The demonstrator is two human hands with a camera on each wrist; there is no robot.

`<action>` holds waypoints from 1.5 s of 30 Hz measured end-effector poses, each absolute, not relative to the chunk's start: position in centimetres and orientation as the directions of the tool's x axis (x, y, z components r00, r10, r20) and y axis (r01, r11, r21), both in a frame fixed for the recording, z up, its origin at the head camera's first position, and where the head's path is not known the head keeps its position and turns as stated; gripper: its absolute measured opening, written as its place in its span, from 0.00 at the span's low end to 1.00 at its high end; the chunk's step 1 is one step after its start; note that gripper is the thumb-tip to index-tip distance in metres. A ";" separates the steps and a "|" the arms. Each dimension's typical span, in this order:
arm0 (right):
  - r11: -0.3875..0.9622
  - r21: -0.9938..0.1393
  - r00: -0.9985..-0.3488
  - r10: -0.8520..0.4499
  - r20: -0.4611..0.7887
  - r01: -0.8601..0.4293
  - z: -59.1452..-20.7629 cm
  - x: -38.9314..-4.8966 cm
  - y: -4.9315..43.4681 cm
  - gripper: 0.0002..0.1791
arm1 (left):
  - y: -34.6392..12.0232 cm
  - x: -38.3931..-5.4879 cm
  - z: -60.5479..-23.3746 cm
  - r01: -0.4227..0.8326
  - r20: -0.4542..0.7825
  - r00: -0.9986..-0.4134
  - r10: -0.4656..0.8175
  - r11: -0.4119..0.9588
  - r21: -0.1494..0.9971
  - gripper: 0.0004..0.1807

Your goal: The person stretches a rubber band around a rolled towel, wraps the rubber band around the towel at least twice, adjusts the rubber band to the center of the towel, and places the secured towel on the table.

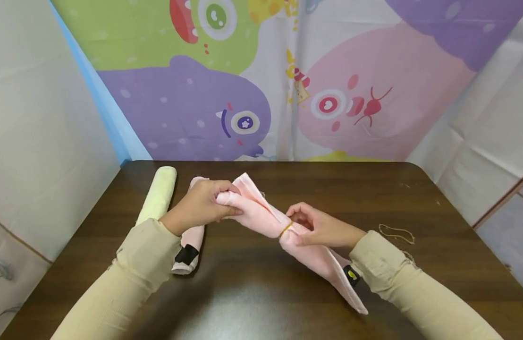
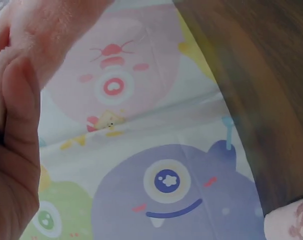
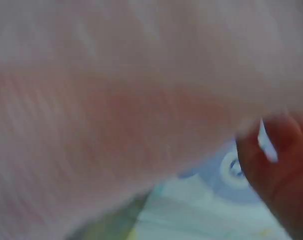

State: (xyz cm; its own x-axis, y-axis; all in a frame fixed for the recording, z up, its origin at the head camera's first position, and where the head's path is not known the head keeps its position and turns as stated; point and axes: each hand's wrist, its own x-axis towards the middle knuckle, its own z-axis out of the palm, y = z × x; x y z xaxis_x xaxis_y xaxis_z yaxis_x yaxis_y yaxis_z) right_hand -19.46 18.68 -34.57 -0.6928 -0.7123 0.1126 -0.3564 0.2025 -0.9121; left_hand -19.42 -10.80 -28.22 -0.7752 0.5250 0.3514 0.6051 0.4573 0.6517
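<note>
Cartoon creatures covered the curtain point(image 1: 282, 118) behind a dark tabletop point(image 1: 236, 297). Slanting across the frame's centre, a pink towel point(image 1: 257, 218) was cinched by a yellow band point(image 1: 286, 229), apparently to keep it rolled. The left hand point(image 1: 202, 202) pinched its upper-left end, seemingly steadying it; the right hand point(image 1: 331, 230) gripped it beside the band, fingers curled. At left, a yellow roll point(image 1: 159, 193) and another pink roll point(image 1: 194, 238) lay side by side, probably out of the way.
</note>
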 end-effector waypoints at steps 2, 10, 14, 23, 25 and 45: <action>0.272 -0.822 -0.708 -0.675 0.209 -0.501 -34.6 -18.7 17.8 0.33 | -10.8 -19.4 -28.1 0.608 0.377 -0.780 0.499 0.463 0.645 0.09; 0.378 -0.613 -0.691 -0.587 0.421 -0.694 -34.3 -17.6 16.6 0.17 | -10.9 -19.2 -28.1 0.655 0.517 -0.755 0.403 0.481 0.582 0.07; 0.302 -0.557 -0.599 -0.633 0.490 -0.774 -34.6 -18.0 16.5 0.11 | -11.1 -19.3 -28.5 0.716 0.596 -0.691 0.408 0.501 0.487 0.07; 0.207 -0.257 -0.329 -0.619 0.713 -0.944 -35.2 -18.2 17.4 0.12 | -12.6 -19.8 -28.4 0.590 0.518 -0.806 0.286 0.461 0.663 0.05; 0.181 -0.324 -0.363 -0.619 0.696 -0.929 -35.3 -18.0 17.9 0.10 | -13.0 -19.8 -28.3 0.565 0.498 -0.824 0.269 0.453 0.690 0.05; 0.160 -0.706 -0.661 -0.538 0.523 -0.690 -35.6 -17.7 17.4 0.32 | -11.4 -17.6 -27.4 0.534 0.455 -0.816 0.357 0.162 0.830 0.12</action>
State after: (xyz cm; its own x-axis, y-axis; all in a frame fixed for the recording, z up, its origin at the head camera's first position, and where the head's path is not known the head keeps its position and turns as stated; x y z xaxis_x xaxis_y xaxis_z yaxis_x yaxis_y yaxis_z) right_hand -17.70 17.36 -35.55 -0.6611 -0.5376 0.5234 -0.6896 0.1603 -0.7062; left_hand -17.58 -11.36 -27.35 -0.8158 0.3573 0.4548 0.5337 0.1620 0.8300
